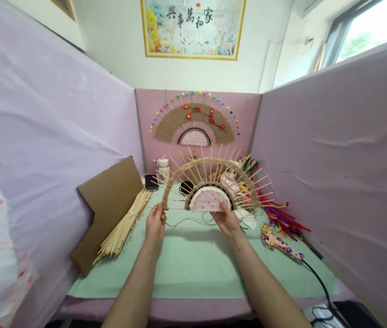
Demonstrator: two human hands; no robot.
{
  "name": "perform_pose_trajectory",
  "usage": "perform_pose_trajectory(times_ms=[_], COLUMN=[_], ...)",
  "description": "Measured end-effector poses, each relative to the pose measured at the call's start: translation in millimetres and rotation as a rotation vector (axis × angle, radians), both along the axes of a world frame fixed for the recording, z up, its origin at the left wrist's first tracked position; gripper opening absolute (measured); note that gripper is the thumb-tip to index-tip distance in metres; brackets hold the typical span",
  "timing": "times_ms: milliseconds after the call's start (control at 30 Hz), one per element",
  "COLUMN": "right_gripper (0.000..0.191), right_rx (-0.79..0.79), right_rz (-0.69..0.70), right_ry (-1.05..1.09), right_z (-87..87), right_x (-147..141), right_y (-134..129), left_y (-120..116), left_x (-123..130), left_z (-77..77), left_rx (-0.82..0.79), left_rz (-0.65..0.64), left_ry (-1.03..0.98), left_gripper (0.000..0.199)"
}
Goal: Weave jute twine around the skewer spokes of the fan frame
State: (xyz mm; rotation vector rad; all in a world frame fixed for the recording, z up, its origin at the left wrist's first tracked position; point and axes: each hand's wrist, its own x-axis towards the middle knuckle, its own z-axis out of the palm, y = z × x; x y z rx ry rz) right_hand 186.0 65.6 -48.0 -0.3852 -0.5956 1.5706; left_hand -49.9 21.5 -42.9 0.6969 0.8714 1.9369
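A half-round fan frame (210, 199) of thin sticks is held up above the green table. Its centre is pale pink cloth with small red marks, edged in brown and black, and a band of twine (210, 161) is woven across the sticks in an outer arc. My left hand (155, 222) pinches the frame's lower left end, at the end of the twine band. My right hand (226, 221) grips the lower edge of the cloth centre, with the thumb on the front. Loose twine (193, 219) hangs below the frame between my hands.
Brown cardboard (108, 205) and a stick bundle (125, 223) lie at the left. On the right are coloured pipe cleaners (282, 214) and a patterned glue gun (282, 243) with a black cable. A finished fan (195, 118) hangs behind, above a white jar (163, 169).
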Motion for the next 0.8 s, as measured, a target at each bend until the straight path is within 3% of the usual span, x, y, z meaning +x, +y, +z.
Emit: perform_pose_trajectory(times_ms=[267, 367, 433, 500, 567, 600, 733, 800], right_gripper=[0.039, 0.041, 0.041, 0.042, 0.042, 0.043, 0.047, 0.047], right_rx=[-0.012, 0.009, 0.033, 0.06, 0.083, 0.091, 0.109, 0.11], right_rz=[-0.039, -0.049, -0.077, -0.105, -0.128, -0.135, -0.127, -0.113], right_ry=[0.041, 0.036, 0.035, 0.027, 0.008, -0.002, -0.024, -0.038], right_z=[0.0, 1.7, 4.3, 7.2, 9.4, 10.0, 9.4, 8.4], right_x=[6.8, 7.6, 9.0, 10.0, 9.4, 8.5, 3.4, 2.2], right_y=[5.8, 4.9, 3.6, 1.8, -0.4, -1.7, -6.8, -8.5], left_y=[2.3, 0.9, -2.9, -10.4, -20.2, -24.9, -28.6, -17.6], left_x=[2.7, 5.2, 3.0, 1.0, 4.2, 8.7, 42.1, 58.8], left_z=[-5.1, -8.8, -9.8, -5.1, 9.6, 21.6, 91.3, 127.7], left_rx=[-0.033, -0.15, -0.238, -0.245, -0.142, -0.064, 0.26, 0.432], left_rz=[0.064, 0.031, 0.189, 0.522, 0.8, 0.817, 0.448, 0.405], left_ry=[0.039, 0.125, 0.229, 0.381, 0.547, 0.616, 0.864, 1.071], left_gripper=[0.051, 0.051, 0.047, 0.039, 0.033, 0.032, 0.022, 0.019])
